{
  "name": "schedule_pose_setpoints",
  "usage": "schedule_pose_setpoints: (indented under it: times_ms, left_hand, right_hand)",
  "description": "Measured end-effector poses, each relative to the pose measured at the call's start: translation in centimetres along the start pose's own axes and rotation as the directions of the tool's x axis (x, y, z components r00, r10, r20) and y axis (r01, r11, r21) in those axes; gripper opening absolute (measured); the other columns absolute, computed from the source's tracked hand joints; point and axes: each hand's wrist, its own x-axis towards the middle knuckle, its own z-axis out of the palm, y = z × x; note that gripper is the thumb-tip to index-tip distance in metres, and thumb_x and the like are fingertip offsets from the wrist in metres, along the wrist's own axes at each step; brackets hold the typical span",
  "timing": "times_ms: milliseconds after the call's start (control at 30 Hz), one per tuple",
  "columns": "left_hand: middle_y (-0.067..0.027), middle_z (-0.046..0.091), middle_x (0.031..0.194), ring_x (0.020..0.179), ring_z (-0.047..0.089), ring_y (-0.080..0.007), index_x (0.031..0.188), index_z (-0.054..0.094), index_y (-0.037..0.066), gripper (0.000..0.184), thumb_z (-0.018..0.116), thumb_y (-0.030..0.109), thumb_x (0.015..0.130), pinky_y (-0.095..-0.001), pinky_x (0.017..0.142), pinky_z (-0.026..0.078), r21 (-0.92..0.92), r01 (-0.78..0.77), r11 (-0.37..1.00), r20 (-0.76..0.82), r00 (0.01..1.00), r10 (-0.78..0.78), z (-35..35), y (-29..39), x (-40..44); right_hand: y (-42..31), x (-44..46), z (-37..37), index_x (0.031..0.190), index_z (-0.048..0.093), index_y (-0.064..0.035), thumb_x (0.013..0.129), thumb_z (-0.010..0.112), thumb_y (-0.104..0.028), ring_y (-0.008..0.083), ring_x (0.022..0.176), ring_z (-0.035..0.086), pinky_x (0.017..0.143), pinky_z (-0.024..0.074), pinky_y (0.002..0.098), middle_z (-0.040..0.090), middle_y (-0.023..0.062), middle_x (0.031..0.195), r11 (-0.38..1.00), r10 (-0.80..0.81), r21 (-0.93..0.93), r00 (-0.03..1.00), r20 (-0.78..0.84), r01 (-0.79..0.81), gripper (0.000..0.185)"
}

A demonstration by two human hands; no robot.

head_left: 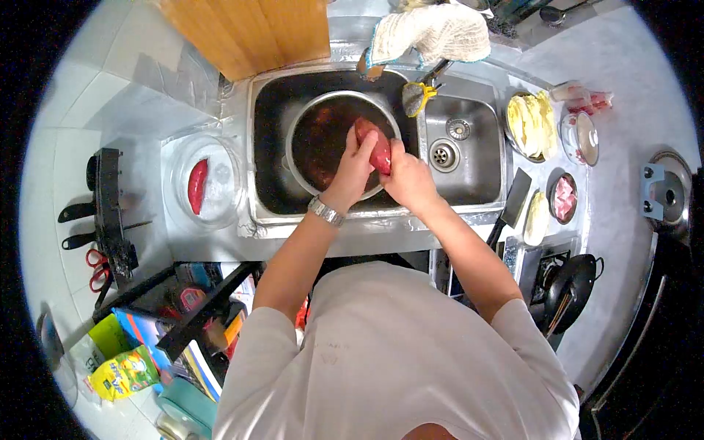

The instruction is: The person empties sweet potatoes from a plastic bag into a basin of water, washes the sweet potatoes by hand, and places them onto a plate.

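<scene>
Over a round metal basin (297, 173) in the large sink, a reddish sweet potato (380, 155) is held between both hands. My left hand (357, 163) has its fingers wrapped round the left side of it. On its lower right side, my right hand (405, 174) is closed on the same sweet potato. Dark water fills the basin, with reddish shapes dimly visible in it. Left of the sink, another red sweet potato (197, 187) lies in a clear round bowl (229, 202).
Right of the small sink (477, 172) are a cleaver (517, 196), a bowl of yellow-green leaves (529, 126), a plate of meat (564, 198) and a black wok (576, 293). A cloth (433, 35) hangs over the faucet. Knives (77, 213) hang at the left.
</scene>
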Motion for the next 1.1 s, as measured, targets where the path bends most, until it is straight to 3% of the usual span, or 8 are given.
schedule_pose_setpoints:
  times_ms: [133,200,400,633,700,833,900,1100]
  left_hand:
    - [-0.0094,0.045,0.131,0.12,0.049,-0.021,0.152,0.012,0.013,0.076,0.061,0.013,0.093,-0.0356,0.104,0.042,0.096,-0.045,0.994,0.138,0.99,0.032,0.4,0.4,-1.7]
    - [-0.0119,0.04,0.136,0.124,0.045,-0.023,0.153,0.001,0.014,0.085,0.059,0.008,0.092,-0.0373,0.106,0.039,0.346,-0.197,0.917,0.262,0.959,0.107,0.7,0.9,-1.9]
    - [-0.016,0.039,0.14,0.126,0.042,-0.0212,0.151,0.006,0.003,0.079,0.058,0.018,0.094,-0.0328,0.107,0.035,0.449,-0.364,0.816,0.205,0.931,0.302,3.1,1.4,-2.8]
    - [-0.0127,0.048,0.13,0.119,0.049,-0.0218,0.148,0.024,0.005,0.061,0.05,0.032,0.099,-0.0324,0.101,0.041,0.421,-0.24,0.875,-0.057,0.955,0.29,3.1,1.0,-1.3]
    - [-0.0115,0.047,0.131,0.118,0.049,-0.0215,0.148,0.022,0.008,0.06,0.051,0.024,0.099,-0.0337,0.101,0.042,0.203,-0.172,0.964,0.027,0.985,0.17,2.4,1.0,-0.8]
    - [-0.0109,0.045,0.134,0.12,0.049,-0.0221,0.152,0.014,0.013,0.067,0.052,0.013,0.096,-0.0346,0.102,0.042,0.212,-0.161,0.964,0.21,0.971,0.116,0.8,1.5,-0.9]
    - [-0.0106,0.043,0.136,0.121,0.049,-0.0232,0.154,0.005,0.015,0.078,0.053,0.004,0.093,-0.0345,0.104,0.041,0.294,-0.269,0.917,0.36,0.92,0.155,0.2,2.2,-1.0]
    - [-0.0103,0.043,0.137,0.123,0.047,-0.0223,0.154,0.003,0.017,0.079,0.052,0.004,0.093,-0.0351,0.105,0.04,0.314,-0.267,0.911,0.39,0.911,0.132,-2.0,3.5,-0.3]
  right_hand:
    - [0.8,-1.0,-0.8,0.119,0.041,-0.0004,0.074,0.07,-0.012,0.0454,0.081,0.065,0.071,0.053,0.0519,0.066,0.026,0.084,0.998,-0.019,0.054,1.0,-0.018,0.02,0.055]
    - [0.8,-1.3,-1.2,0.12,0.04,-0.0013,0.073,0.07,-0.011,0.0452,0.081,0.065,0.07,0.053,0.052,0.065,0.0258,0.083,0.996,-0.044,0.079,0.996,-0.079,0.05,0.056]
    - [0.7,-1.7,-2.1,0.12,0.04,0.0037,0.071,0.072,-0.009,0.0429,0.074,0.067,0.066,0.0552,0.0497,0.066,0.0256,0.081,0.991,-0.132,-0.013,0.983,-0.13,0.131,0.06]
    - [-0.6,-1.7,-1.7,0.118,0.04,0.0053,0.072,0.071,-0.011,0.0421,0.071,0.067,0.063,0.0557,0.0483,0.066,0.0249,0.078,0.986,-0.145,-0.095,0.984,-0.099,0.136,0.057]
    - [-0.1,-1.4,-1.3,0.122,0.038,0.003,0.072,0.071,-0.012,0.0426,0.072,0.066,0.064,0.0547,0.0497,0.066,0.0248,0.079,0.992,-0.108,-0.07,0.99,-0.094,0.101,0.061]
    - [0.0,-1.2,-0.9,0.127,0.037,-0.0017,0.072,0.072,-0.013,0.0435,0.074,0.065,0.065,0.0536,0.0513,0.066,0.0241,0.083,0.999,-0.052,-0.018,0.99,-0.132,0.051,0.066]
    - [-0.5,-1.2,-0.8,0.127,0.037,-0.0024,0.072,0.072,-0.013,0.0437,0.074,0.065,0.065,0.0536,0.0513,0.066,0.0238,0.084,1.0,-0.022,0.002,0.991,-0.136,0.022,0.066]
    - [-2.8,-0.6,0.6,0.129,0.037,-0.0027,0.073,0.071,-0.013,0.0442,0.074,0.065,0.065,0.0533,0.0516,0.066,0.0247,0.085,1.0,-0.001,0.004,0.982,-0.186,0.002,0.066]
